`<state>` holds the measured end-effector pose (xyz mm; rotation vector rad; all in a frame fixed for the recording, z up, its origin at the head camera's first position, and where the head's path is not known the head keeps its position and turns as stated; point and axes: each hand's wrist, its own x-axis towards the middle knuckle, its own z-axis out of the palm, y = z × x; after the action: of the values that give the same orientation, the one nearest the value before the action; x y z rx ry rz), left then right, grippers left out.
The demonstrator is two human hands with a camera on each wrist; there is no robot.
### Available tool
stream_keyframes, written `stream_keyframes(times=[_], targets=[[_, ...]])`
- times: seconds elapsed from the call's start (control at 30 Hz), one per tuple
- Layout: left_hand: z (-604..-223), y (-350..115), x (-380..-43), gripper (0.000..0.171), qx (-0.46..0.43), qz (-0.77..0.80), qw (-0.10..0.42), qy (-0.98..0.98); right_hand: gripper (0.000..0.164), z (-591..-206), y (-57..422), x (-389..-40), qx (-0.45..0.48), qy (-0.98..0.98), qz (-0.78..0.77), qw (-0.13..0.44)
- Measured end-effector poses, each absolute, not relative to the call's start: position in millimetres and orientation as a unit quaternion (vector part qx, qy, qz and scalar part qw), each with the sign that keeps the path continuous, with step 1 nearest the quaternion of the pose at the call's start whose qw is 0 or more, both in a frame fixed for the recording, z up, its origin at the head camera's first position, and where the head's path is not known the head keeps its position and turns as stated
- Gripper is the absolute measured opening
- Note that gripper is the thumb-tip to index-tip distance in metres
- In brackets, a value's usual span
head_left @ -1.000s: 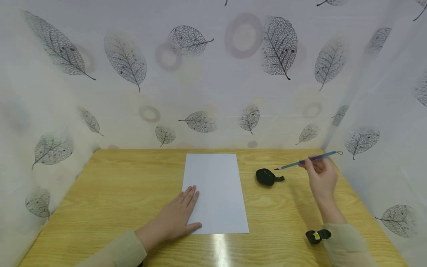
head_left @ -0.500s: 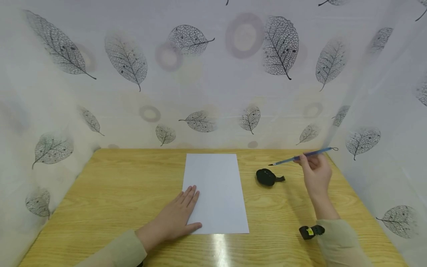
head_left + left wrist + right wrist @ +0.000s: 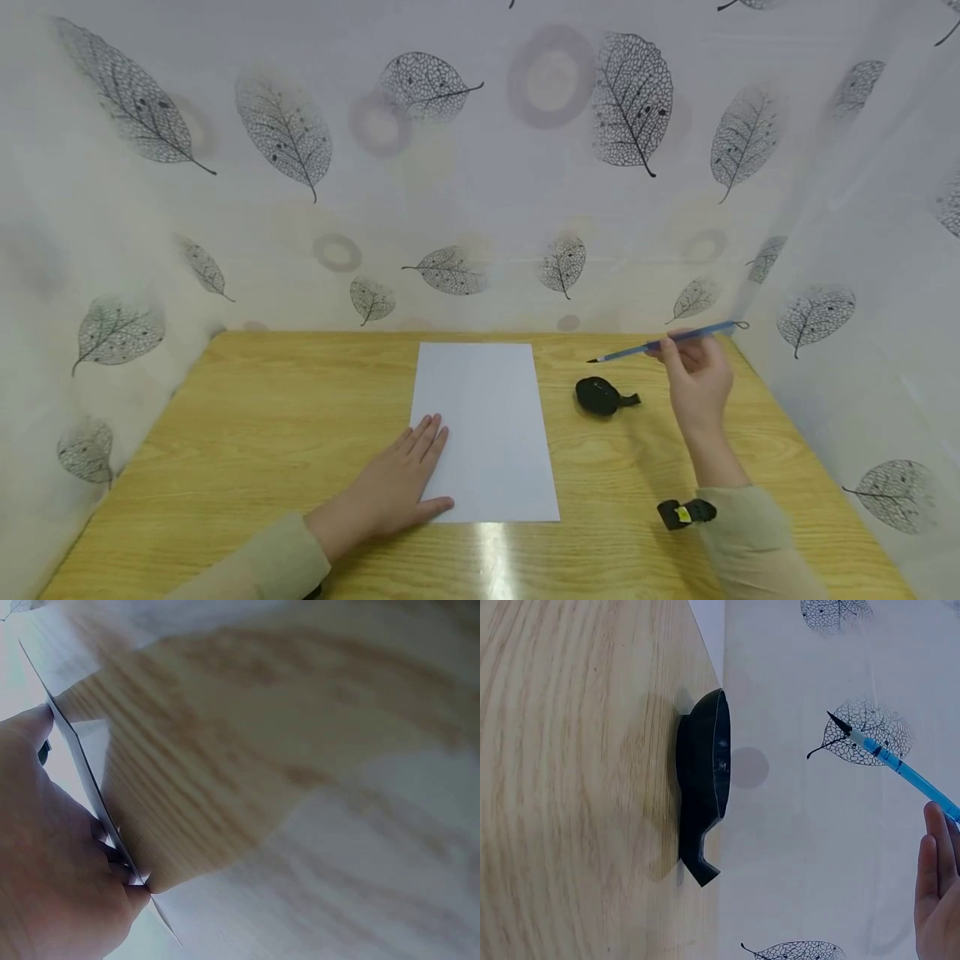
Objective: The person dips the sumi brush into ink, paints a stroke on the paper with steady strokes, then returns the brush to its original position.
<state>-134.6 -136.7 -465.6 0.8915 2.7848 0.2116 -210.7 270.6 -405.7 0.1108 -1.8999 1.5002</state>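
Observation:
A white sheet of paper (image 3: 487, 400) lies on the wooden table. My left hand (image 3: 397, 487) rests on its lower left part with the fingers stretched out; the left wrist view has this hand (image 3: 60, 862) at the paper's edge. My right hand (image 3: 697, 379) pinches a blue writing brush (image 3: 626, 352) by its handle, with the dark tip pointing left in the air. Below the brush, to the right of the paper, sits a black ink dish (image 3: 597, 396) with a short handle. In the right wrist view the brush (image 3: 907, 772) is apart from the dish (image 3: 701, 757).
The wooden table (image 3: 285, 400) extends to both sides of the paper. Pale curtains (image 3: 480, 183) printed with leaves hang behind it and along both sides. A black device (image 3: 686, 514) is strapped at the right wrist.
My right hand has moved left and somewhat away from me, carrying the brush past the far side of the ink dish. The left hand and the paper have stayed in place.

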Motion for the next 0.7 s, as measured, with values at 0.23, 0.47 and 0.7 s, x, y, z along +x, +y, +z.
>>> stream_keyframes(times=[0.23,0.47,0.7], targets=[[-464.9,-137.0,-134.5,0.096,0.302,0.07,0.107,0.945,0.017,-399.8,258.8,-211.2,0.071,-0.714,0.599,0.356],[-465.0,-136.3,-134.2,0.097,0.298,0.071,0.108,0.946,0.009,-394.0,246.0,-212.1,0.103,-0.675,0.638,0.355],[-465.6,-136.9,-134.7,0.097,0.3,0.07,0.107,0.945,0.003,-390.6,231.6,-214.2,0.1,-0.669,0.653,0.34]])
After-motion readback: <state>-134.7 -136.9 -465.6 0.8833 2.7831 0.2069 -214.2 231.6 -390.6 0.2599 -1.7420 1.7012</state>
